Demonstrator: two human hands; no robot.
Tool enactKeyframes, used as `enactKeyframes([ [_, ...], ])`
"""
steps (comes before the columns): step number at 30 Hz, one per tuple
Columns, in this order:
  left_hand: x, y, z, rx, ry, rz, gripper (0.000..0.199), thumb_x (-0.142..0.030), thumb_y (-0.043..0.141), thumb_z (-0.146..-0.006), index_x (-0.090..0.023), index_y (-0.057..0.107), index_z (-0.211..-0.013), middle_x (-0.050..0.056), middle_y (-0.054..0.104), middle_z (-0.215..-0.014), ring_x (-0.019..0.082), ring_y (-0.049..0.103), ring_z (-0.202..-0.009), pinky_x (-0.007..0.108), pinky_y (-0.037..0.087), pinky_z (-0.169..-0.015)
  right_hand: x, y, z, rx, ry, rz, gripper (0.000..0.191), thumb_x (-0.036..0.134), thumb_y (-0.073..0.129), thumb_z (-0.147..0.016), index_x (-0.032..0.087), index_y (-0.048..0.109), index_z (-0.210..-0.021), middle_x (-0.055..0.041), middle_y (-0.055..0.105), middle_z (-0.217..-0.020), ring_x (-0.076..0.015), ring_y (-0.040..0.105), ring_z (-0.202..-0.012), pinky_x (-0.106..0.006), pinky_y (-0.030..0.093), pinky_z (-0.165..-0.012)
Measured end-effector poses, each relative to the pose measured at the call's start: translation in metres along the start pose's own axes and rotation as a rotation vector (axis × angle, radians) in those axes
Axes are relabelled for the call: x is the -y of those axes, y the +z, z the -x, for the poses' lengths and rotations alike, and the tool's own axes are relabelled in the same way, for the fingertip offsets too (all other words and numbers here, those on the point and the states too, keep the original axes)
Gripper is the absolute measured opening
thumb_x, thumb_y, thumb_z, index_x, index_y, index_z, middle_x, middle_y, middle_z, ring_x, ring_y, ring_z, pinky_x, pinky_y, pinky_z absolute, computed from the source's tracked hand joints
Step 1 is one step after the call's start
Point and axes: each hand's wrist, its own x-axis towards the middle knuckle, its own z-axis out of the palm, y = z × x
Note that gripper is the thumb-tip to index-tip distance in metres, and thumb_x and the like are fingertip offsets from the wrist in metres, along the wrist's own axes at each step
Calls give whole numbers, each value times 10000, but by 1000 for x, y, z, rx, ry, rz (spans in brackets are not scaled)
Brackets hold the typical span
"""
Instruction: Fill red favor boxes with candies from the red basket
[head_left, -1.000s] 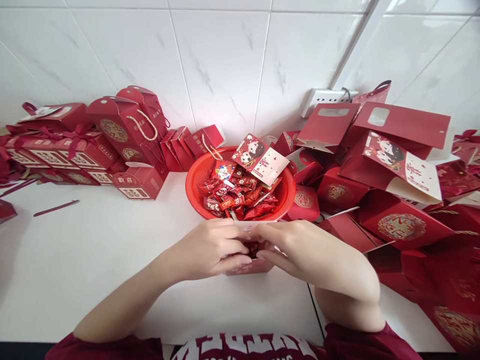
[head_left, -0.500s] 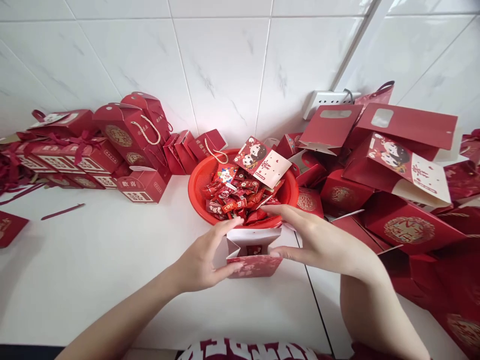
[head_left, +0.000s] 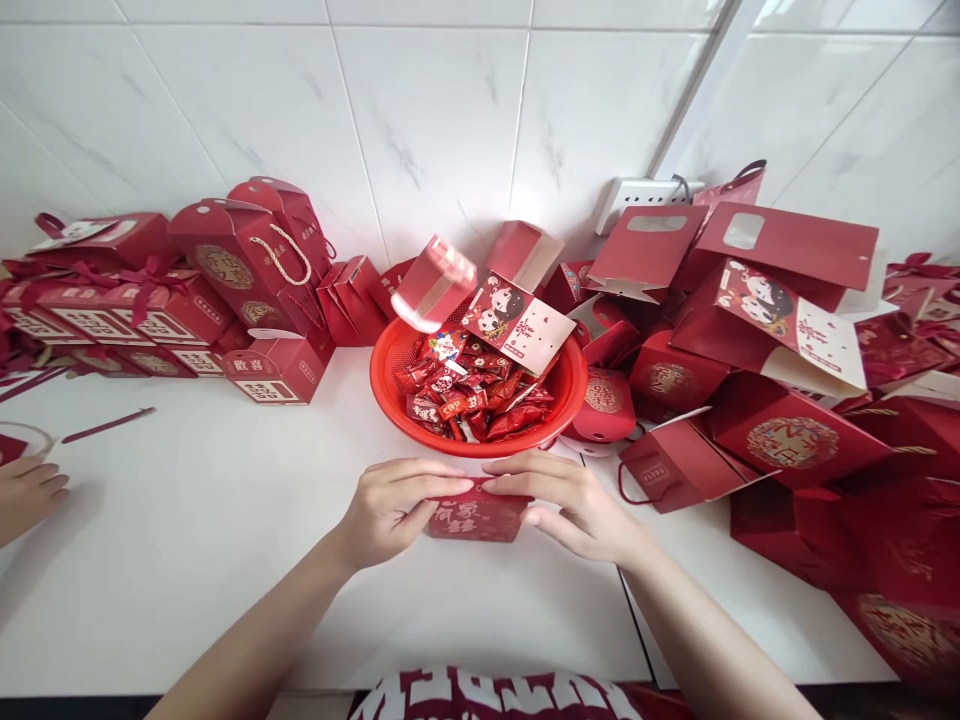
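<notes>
A small red gift box (head_left: 478,518) with pale characters on its front stands on the table before me, its top folded over. My left hand (head_left: 397,505) presses its fingers on the folded top, with the thumb at the front left corner. From the right, my right hand (head_left: 574,500) lays its fingers over the same top, thumb by the right edge. The inside of the box is hidden. Just behind is a red plastic basket (head_left: 390,405) with wrapped candies (head_left: 472,390) and a printed card box (head_left: 517,322) lying on them.
A blurred red box (head_left: 435,285) tilts over the basket's back rim; another red box (head_left: 521,255) is behind. Closed gift boxes (head_left: 161,305) line the left wall. Red boxes (head_left: 795,440) pile up at right, below a power strip (head_left: 649,195). Another person's hand (head_left: 30,490) shows at far left.
The small box was open with a red packet inside; its top is now folded over under both my hands. Two red boxes have appeared behind the basket, and another person's hand at left.
</notes>
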Motion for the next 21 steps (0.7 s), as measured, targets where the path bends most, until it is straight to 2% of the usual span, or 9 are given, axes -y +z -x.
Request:
enactKeyframes([
  [2,0,-3,0,1,24,12,442,43,586,-838,-237,744,-1142,50,779,-1051,154,753,-903,231,616,-763,-7,2,1,-132,30,33,290,290,446,-1044,217,647,-1239,-95,699,-1258,-203,637,-1187,-371,497,-1013],
  [4,-3,-9,-2,10,44,38,434,38,587,-840,-241,752,-1128,49,785,-1039,153,762,-866,217,616,-733,-14,3,-1,-202,121,138,296,253,415,-1050,226,622,-1260,-83,695,-1264,-201,625,-1203,-429,420,-1108],
  [6,-10,-17,-5,43,53,94,417,34,593,-839,-236,758,-1112,53,788,-1031,159,768,-854,212,617,-731,-20,6,-5,-169,197,294,283,259,441,-1044,226,610,-1268,-75,706,-1231,-212,632,-1174,-510,288,-1192],
  [8,-18,-29,-8,88,54,185,396,25,611,-835,-224,757,-1107,61,790,-1017,172,771,-858,216,620,-740,-26,9,-9,-112,219,429,249,287,482,-1032,215,631,-1218,-64,731,-1121,-220,653,-1083,-554,229,-1199],
  [13,-26,-70,-12,138,55,362,333,-47,609,-879,-208,750,-1134,102,789,-975,216,774,-809,256,633,-677,-26,15,-9,-74,160,538,224,330,538,-1009,167,650,-1113,-65,722,-984,-214,640,-945,-513,326,-1116],
  [16,-20,-95,-8,168,91,420,282,-140,581,-911,-177,748,-1136,129,787,-947,259,772,-776,310,645,-642,-6,13,-4,52,123,518,251,353,517,-1014,154,661,-1063,-78,706,-931,-221,622,-863,-427,466,-896],
  [18,-16,-108,-1,150,100,450,261,-215,583,-924,-161,755,-1111,134,786,-913,265,769,-742,324,649,-624,15,8,0,207,129,469,255,365,509,-1014,167,668,-1032,-68,694,-885,-220,606,-800,-369,470,-725],
  [19,-15,-112,2,103,81,470,249,-257,592,-926,-166,765,-1082,130,785,-890,259,766,-724,320,647,-614,27,4,1,290,128,434,240,365,515,-1010,182,669,-1021,-55,691,-867,-214,604,-783,-355,463,-701],
  [21,-17,-118,9,-76,6,543,226,-352,632,-911,-208,784,-994,109,779,-830,254,759,-708,323,643,-608,46,-8,0,426,86,319,224,373,517,-1013,215,674,-991,-25,692,-834,-191,615,-763,-327,466,-691],
])
